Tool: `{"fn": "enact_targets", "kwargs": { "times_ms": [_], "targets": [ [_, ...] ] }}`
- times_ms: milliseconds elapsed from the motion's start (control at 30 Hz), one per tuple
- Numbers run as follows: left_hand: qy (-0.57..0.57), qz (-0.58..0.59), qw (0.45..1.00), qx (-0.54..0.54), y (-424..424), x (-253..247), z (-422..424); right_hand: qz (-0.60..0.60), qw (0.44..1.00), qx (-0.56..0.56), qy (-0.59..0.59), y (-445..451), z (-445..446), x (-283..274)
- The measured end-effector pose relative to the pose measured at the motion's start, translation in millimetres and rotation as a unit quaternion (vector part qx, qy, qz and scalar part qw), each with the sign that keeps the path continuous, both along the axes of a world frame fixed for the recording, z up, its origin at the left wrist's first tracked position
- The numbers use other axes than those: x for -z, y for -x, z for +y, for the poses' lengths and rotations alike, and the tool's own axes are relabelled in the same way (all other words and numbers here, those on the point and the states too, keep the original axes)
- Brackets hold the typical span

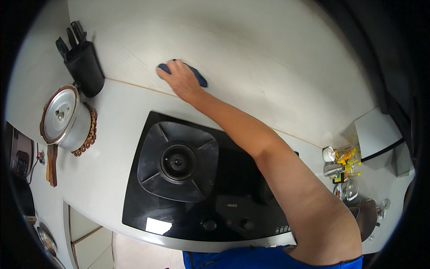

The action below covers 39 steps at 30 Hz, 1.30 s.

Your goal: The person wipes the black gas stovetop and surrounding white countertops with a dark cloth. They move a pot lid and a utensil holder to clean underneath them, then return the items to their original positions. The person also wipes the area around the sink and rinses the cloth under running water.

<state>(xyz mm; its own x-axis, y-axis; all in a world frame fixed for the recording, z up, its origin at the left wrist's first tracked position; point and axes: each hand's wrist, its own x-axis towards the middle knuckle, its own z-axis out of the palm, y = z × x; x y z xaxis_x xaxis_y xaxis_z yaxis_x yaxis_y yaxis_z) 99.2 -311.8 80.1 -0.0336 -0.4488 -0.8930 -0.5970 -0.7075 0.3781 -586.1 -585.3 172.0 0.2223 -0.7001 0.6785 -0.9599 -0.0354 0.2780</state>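
My right hand (181,77) presses a dark blue cloth (199,76) flat against the pale wall (235,50), just above the seam with the white countertop (111,101). My right arm reaches across a black glass gas cooktop (184,215), hiding much of its right side. A square black burner grate (151,178) surrounds the left burner (178,162). Two knobs are at the cooktop's front edge. My left hand is out of view; the cooktop and counter lie before me.
To the left, a metal pressure cooker (60,114) rests on a wooden trivet (91,134), near a black knife block (85,69). Bottles with yellow caps (349,158), a white-lidded jar (328,154) and a dark round pan or lid (368,218) stand at the right. A microwave (22,151) is far left.
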Motion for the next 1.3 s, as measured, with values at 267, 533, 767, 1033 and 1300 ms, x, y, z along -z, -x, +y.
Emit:
{"fn": "enact_targets", "kwargs": {
  "times_ms": [267,533,767,1033,1300],
  "targets": [
    [-0.012,-0.020,1.000,-0.019,-3.5,-10.5,7.2,0.180,0.976,0.014,-0.119,-48.3,-95.0,42.6],
    [-0.014,-0.018,1.000,0.000,5.9,-10.0,-2.1,0.129,0.971,0.001,-0.201,4.9,19.9,71.3],
    [-0.001,-0.016,1.000,0.007,8.7,-16.1,4.0,0.105,0.930,0.073,-0.344,73.4,216.3,60.2],
    [0.000,-0.009,1.000,0.020,12.0,-18.3,16.7,-0.108,0.889,0.276,-0.348,130.7,422.4,42.5],
    [-0.010,-0.019,0.998,0.061,31.0,-19.5,15.2,-0.309,0.685,0.616,-0.237,188.0,570.0,30.9]
  ]
}}
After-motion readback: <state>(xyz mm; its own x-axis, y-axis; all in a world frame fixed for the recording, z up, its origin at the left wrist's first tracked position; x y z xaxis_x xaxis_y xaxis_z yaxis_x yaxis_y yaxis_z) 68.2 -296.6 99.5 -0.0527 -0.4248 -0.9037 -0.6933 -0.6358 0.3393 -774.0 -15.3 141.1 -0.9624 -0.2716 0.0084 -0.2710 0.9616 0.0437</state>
